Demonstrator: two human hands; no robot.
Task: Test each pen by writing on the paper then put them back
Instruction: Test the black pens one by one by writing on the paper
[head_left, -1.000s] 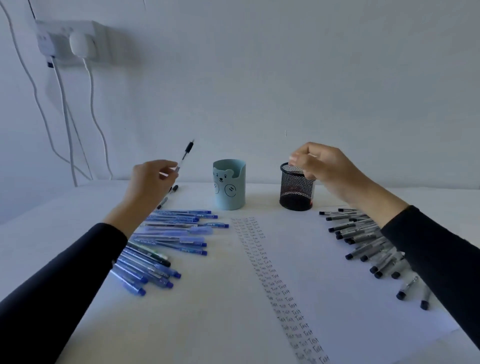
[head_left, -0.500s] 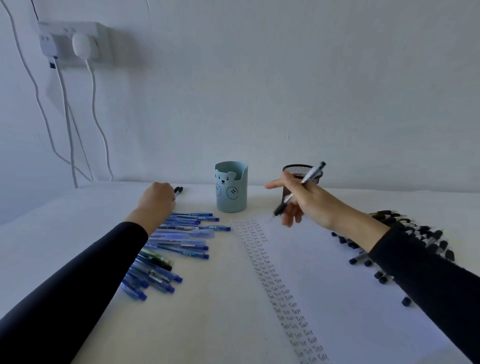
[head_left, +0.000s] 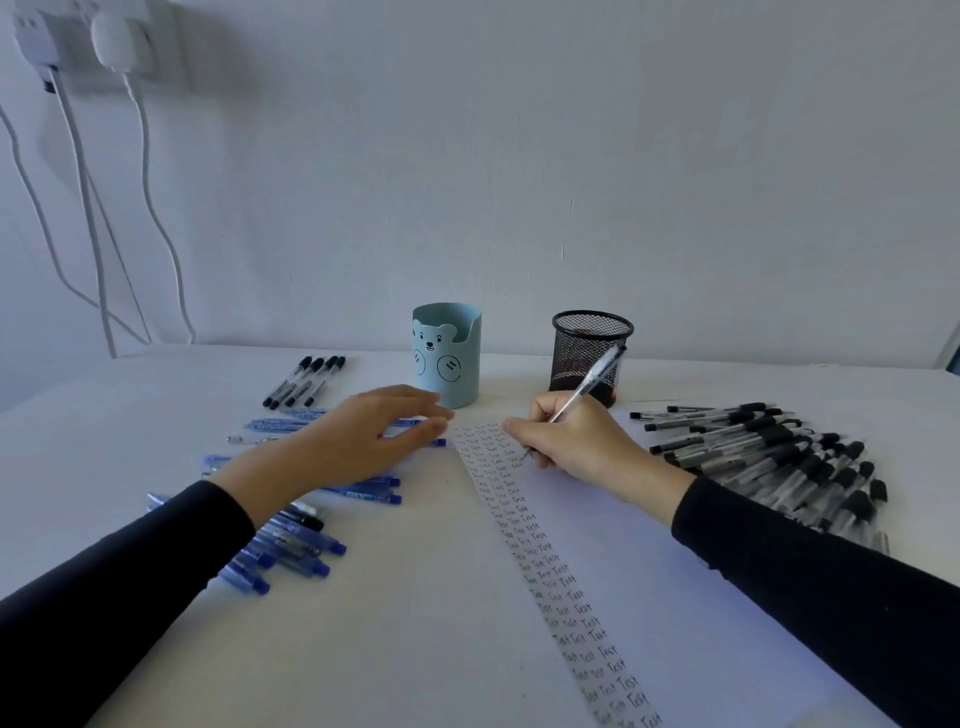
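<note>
- The paper (head_left: 649, 597) is spread across centre frame, open at lower right.
- The left hand (head_left: 358, 441) is held flat, fingers relaxed, over blue pens (head_left: 291, 545) centre left.
- A pen (head_left: 592, 379) is gripped by the right hand (head_left: 576, 441), tip on the paper's top.

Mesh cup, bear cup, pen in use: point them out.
mesh cup (head_left: 573, 364), head view, on its wire wall
bear cup (head_left: 462, 353), head view, on its front wall
pen (head_left: 592, 378), head view, on its clear barrel
</note>
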